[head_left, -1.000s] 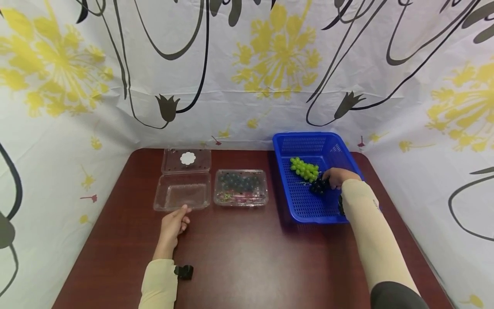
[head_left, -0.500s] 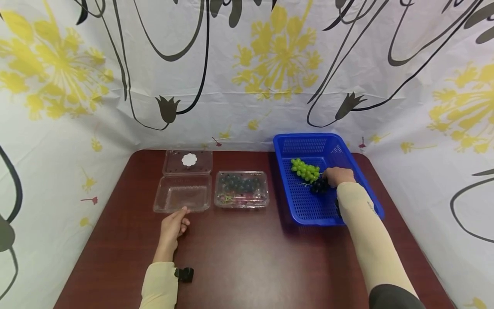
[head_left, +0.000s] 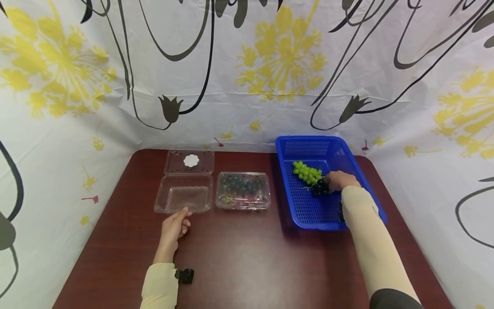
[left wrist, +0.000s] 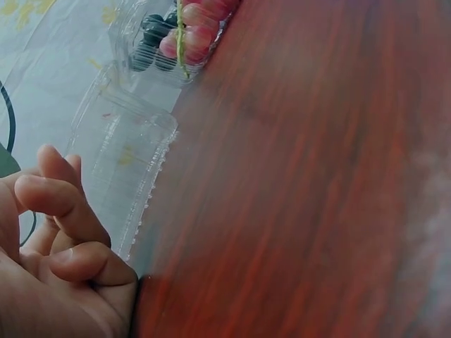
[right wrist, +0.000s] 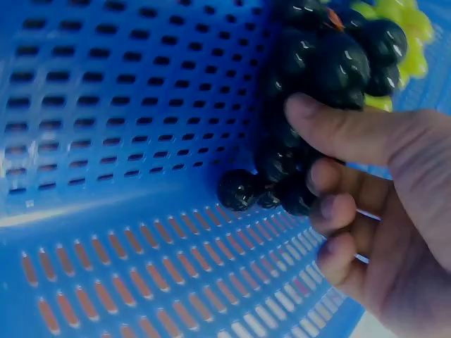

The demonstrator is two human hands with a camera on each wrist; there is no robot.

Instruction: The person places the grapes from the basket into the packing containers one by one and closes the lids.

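My right hand (head_left: 340, 180) reaches into the blue basket (head_left: 288, 201) and grips a bunch of black grapes (right wrist: 303, 63), thumb on one side and curled fingers on the other. Green grapes (head_left: 307, 173) lie right beside that bunch in the basket. On the left, my left hand (head_left: 174, 227) is at the near edge of an opened clear plastic container (head_left: 184, 195), its thumb and forefinger at the rim and the other fingers curled. The container's lid (head_left: 175, 163), with a white scalloped label, lies folded back behind it. Nothing shows inside this container.
Between the opened container and the basket stands a closed clear container (head_left: 243, 191) with dark and reddish grapes inside. All of it rests on a dark red-brown table (head_left: 247, 257), with a patterned white cloth (head_left: 216, 77) hanging behind and at the sides.
The head view has shifted slightly. My right hand stays at the black grapes in the basket, with only small movement; my left hand keeps its place at the container's edge.
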